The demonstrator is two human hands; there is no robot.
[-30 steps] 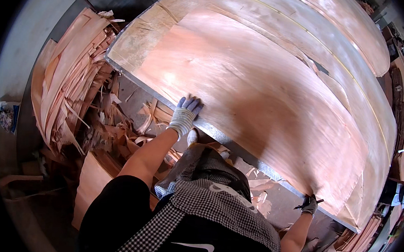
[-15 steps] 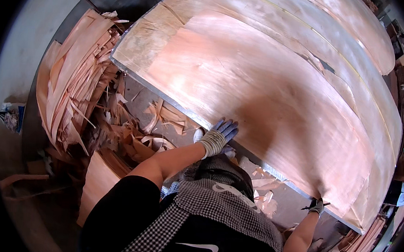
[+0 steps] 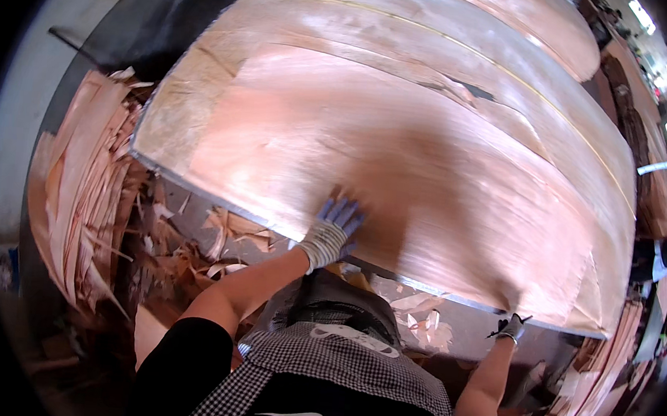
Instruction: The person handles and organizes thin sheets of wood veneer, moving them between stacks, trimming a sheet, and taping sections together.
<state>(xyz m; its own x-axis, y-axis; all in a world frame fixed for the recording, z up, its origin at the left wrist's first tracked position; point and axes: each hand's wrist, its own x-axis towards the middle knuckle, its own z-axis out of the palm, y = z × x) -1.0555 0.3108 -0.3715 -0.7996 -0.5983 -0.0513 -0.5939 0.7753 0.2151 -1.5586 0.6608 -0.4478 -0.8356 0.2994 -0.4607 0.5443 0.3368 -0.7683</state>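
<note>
A large pinkish wood veneer sheet (image 3: 293,128) lies on a broad table with a metal-trimmed edge (image 3: 195,191). My left hand (image 3: 331,235), in a striped glove with bluish fingers, rests flat on the sheet near its close edge, fingers stretched out. At the near edge toward the right, my gloved right hand (image 3: 511,327) is closed around a thin dark tool (image 3: 525,319). Only the tool's ends show past the fingers, so its exact kind is unclear. My shadow falls across the middle of the sheet.
Paler veneer (image 3: 178,112) lies under the pink sheet, and a thin yellow strip (image 3: 505,69) runs across beyond it. Stacked veneer strips (image 3: 79,198) stand at the left. Torn scraps (image 3: 231,228) litter the floor below the table. More veneer (image 3: 588,380) leans at the lower right.
The view has shifted, so the table sits further left and tilts less. My left hand has moved further onto the sheet. My right hand stays by the near edge with the tool.
</note>
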